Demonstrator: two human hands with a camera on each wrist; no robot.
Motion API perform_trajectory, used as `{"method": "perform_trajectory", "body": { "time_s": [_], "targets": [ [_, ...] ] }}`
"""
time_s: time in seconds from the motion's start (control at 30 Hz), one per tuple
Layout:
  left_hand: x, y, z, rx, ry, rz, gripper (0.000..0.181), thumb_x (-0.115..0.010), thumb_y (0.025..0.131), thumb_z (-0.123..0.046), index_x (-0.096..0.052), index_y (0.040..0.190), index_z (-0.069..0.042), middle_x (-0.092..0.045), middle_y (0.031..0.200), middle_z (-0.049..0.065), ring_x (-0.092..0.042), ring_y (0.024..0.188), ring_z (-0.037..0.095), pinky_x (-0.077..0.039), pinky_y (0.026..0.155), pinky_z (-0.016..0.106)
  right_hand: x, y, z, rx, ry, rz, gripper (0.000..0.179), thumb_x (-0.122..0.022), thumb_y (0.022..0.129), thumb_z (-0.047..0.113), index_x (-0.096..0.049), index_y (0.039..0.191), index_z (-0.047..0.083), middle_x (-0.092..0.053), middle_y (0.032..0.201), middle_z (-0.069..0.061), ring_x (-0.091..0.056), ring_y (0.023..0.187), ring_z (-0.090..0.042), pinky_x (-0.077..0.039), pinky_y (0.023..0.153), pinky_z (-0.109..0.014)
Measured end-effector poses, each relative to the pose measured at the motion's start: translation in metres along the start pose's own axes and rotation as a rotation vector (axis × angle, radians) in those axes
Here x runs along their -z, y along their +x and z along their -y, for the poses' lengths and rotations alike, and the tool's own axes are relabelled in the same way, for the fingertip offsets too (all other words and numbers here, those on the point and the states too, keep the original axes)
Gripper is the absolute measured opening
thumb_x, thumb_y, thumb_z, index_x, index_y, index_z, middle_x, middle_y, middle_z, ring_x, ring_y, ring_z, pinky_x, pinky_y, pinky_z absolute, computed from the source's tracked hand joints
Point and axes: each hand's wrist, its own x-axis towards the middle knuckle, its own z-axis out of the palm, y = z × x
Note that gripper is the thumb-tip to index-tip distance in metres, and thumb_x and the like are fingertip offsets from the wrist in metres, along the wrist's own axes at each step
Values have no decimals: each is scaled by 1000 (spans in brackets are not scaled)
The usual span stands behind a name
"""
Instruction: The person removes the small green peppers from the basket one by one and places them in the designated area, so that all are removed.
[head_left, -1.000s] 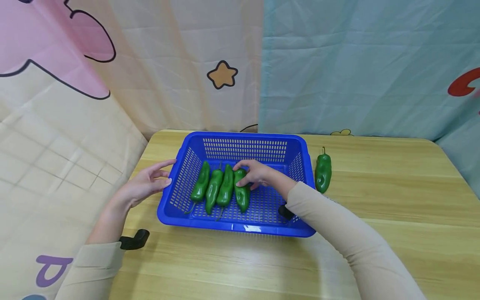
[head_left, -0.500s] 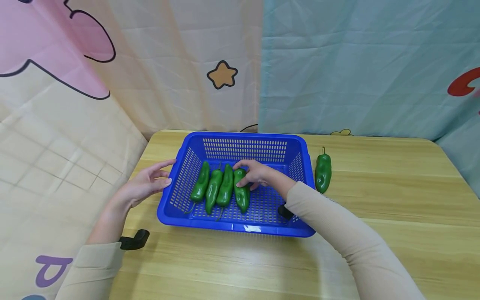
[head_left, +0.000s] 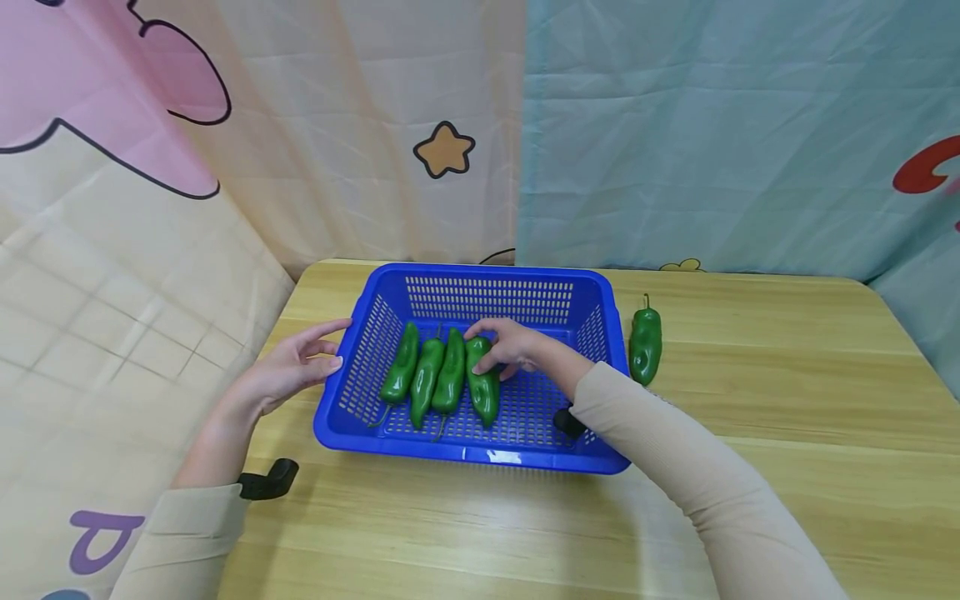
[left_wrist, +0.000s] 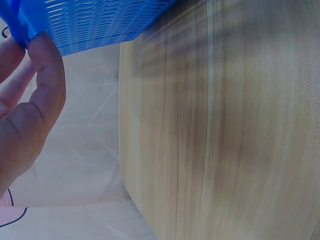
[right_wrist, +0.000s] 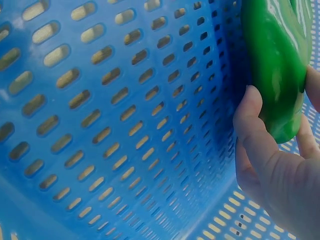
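A blue plastic basket [head_left: 397, 448] with slotted walls stands on the table, and several glossy green peppers lie side by side in its left half. My right hand [head_left: 510, 346] reaches in and grips the rightmost green pepper [head_left: 484, 404] near its upper end. The right wrist view shows fingers and thumb on both sides of that pepper [right_wrist: 277, 60], near the slotted wall. My left hand [head_left: 288, 371] is at the basket's left rim. In the left wrist view the left hand [left_wrist: 30, 110] pinches the blue rim between thumb and fingers.
One more green pepper [head_left: 646, 346] lies on the wooden table [head_left: 780, 375], just right of the basket. Printed curtains [head_left: 675, 150] hang behind the table and along its left side. Black mounts [head_left: 272, 481] stick out from both wrists.
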Motion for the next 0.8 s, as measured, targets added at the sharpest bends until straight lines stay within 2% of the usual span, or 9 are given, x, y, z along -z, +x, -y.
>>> {"method": "perform_trajectory", "body": {
  "time_s": [0.3,0.47,0.8],
  "targets": [
    [0,1,0,21,-7,-9,66,-56,92,-4,-20,148,-4,-48,108,13,-60,88,13,-51,83,26,1,-2,2,5,35,-7,62,-72,74,-7,-53,128,15,-49,113,-21,-59,93,-31,-56,66,-38],
    [0,1,0,11,-5,-2,66,-56,92,-5,-20,147,-3,-49,107,12,-61,88,13,-51,83,26,3,-2,3,13,50,-11,61,-72,74,-8,-54,127,15,-48,114,-20,-58,95,-32,-56,65,-37],
    [0,0,-1,27,6,-10,66,-57,92,-6,-21,148,-5,-49,109,13,-61,89,13,-51,83,26,9,-5,5,37,84,14,61,-69,76,-8,-51,130,14,-47,117,-23,-58,97,-34,-56,68,-39]
  ]
}}
